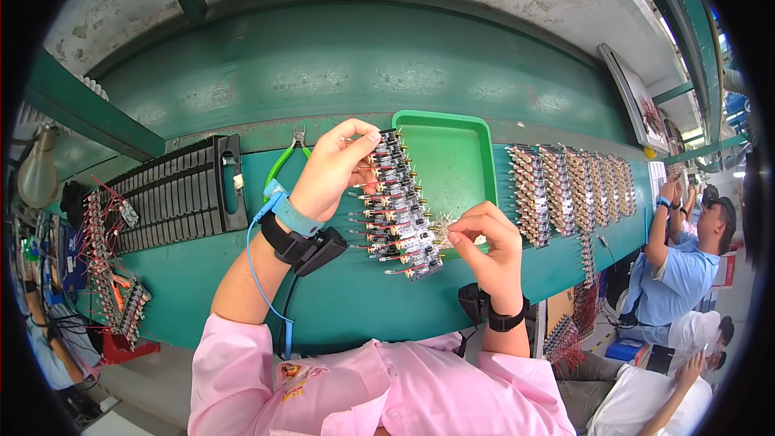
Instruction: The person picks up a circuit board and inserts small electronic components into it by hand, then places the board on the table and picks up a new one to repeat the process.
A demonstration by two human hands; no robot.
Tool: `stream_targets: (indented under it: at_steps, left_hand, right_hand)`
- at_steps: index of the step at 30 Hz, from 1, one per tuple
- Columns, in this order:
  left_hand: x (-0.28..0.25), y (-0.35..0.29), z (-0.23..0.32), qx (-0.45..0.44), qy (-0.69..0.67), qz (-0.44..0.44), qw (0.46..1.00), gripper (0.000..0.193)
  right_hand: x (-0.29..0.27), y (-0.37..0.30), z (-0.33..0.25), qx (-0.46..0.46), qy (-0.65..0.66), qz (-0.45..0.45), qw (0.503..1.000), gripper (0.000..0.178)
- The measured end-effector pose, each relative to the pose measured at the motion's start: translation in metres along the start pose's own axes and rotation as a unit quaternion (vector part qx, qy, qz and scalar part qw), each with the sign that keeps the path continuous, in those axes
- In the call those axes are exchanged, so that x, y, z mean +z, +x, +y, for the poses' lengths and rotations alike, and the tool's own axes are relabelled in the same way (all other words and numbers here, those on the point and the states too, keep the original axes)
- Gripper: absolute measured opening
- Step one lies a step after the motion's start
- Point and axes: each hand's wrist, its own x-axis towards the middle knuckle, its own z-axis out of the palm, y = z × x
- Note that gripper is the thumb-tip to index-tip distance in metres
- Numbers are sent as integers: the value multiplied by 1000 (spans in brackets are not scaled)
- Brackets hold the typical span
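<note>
My left hand (335, 161) grips the upper end of a long panel of small circuit boards (402, 210), its thumb and fingers closed on the edge. Short red and black wires stick out of the panel's left side, and small metal parts line its right side. Close to the panel's lower right, my right hand (491, 249) has thumb and forefinger pinched together. Whatever may be between those fingertips is too small to make out. Behind the panel lies a green tray (482, 141), with thin pale clippings (442, 224) near its front.
Green-handled cutters (279, 165) lie beyond my left wrist. A black slotted rack (173, 194) and wired boards (101, 254) stand at the left. Several similar panels (529, 194) are lined up at the right. A blue cord (257, 270) hangs from my left wrist. Co-workers (682, 250) sit at the right.
</note>
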Motion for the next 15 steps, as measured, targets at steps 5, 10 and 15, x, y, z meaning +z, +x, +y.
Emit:
stream_targets:
  at_steps: [5,10,15]
  left_hand:
    - [1,0,-1,-9,-4,3,1000,13]
    - [1,0,-1,-8,0,5,1000,13]
    - [0,1,-1,-11,4,16,1000,13]
  right_hand:
    - [0,0,-1,4,0,-11,1000,10]
    - [1,4,-4,-21,-49,-25,998,10]
    - [-5,4,-2,5,-24,-32,999,11]
